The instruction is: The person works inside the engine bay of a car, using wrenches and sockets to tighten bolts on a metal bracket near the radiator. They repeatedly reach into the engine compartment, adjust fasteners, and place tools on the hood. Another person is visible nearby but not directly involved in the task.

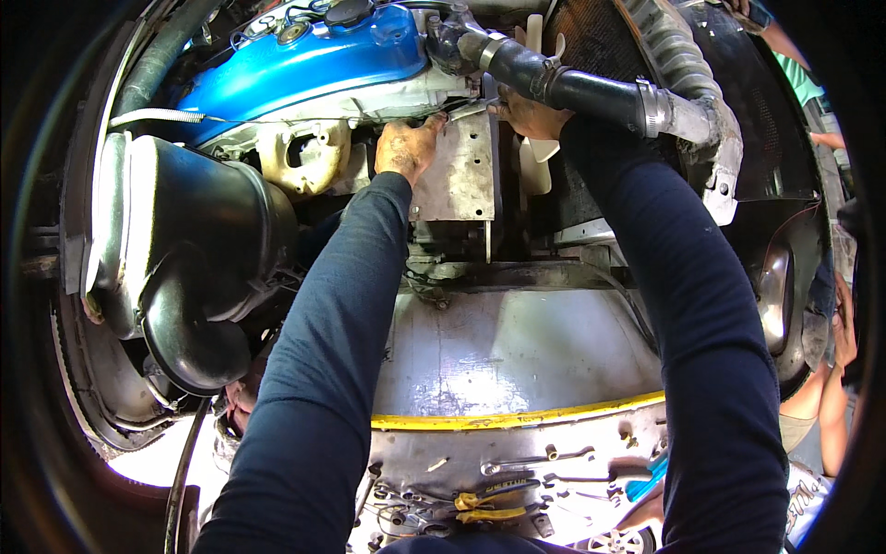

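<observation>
Greasy hands [466, 129] on metal bracket [459, 171]

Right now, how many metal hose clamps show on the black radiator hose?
2. One clamp sits at the hose's engine end, by the blue cover; the other at its radiator end, right of the right hand. More may be hidden.

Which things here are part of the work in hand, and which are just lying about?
In hand:
- left hand on the grey metal plate
- right hand under the black hose
- blue engine cover just above

Lying about:
- yellow-handled pliers
- wrenches
- black air duct
</observation>
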Demonstrator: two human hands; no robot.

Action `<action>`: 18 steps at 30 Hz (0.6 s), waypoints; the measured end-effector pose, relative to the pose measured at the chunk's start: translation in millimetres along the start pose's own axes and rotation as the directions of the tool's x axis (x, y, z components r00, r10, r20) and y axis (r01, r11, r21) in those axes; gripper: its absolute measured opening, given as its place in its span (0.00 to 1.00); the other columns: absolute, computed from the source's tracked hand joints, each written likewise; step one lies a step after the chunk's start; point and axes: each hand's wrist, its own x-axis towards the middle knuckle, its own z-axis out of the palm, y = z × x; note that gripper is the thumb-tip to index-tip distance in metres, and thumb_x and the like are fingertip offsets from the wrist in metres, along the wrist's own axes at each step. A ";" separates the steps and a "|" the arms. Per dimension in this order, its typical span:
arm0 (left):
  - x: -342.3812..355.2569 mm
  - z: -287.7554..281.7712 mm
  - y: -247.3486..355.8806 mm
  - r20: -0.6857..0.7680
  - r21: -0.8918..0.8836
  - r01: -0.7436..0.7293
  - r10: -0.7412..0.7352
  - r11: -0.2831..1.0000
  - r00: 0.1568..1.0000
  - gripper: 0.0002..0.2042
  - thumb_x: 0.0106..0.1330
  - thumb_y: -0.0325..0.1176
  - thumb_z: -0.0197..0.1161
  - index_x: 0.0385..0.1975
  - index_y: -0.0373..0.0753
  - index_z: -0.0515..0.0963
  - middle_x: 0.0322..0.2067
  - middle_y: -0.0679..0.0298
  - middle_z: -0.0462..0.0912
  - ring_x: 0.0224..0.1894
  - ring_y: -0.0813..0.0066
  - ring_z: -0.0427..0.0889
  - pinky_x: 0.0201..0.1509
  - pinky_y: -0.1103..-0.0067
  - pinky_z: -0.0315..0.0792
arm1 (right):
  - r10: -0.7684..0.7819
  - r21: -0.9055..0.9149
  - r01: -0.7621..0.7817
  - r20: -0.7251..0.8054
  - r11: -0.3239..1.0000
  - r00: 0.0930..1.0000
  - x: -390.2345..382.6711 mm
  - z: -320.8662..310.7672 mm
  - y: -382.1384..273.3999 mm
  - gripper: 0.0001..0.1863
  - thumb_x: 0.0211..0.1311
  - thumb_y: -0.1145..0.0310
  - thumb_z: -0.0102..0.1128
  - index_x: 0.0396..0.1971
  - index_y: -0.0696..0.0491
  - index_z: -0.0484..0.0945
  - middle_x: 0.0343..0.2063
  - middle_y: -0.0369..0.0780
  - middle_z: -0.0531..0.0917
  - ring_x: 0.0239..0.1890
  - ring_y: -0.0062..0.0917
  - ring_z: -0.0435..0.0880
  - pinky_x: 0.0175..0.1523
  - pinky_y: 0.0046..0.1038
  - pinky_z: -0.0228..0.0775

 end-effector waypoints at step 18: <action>14.7 12.9 -7.6 0.027 -0.096 0.049 -0.046 0.994 0.999 0.17 0.79 0.48 0.51 0.60 0.54 0.81 0.50 0.49 0.86 0.50 0.56 0.85 0.55 0.67 0.75 | 0.551 0.573 -0.302 -0.327 0.762 0.768 9.9 18.8 -8.8 0.25 0.75 0.51 0.49 0.56 0.57 0.75 0.43 0.49 0.80 0.49 0.45 0.80 0.61 0.52 0.70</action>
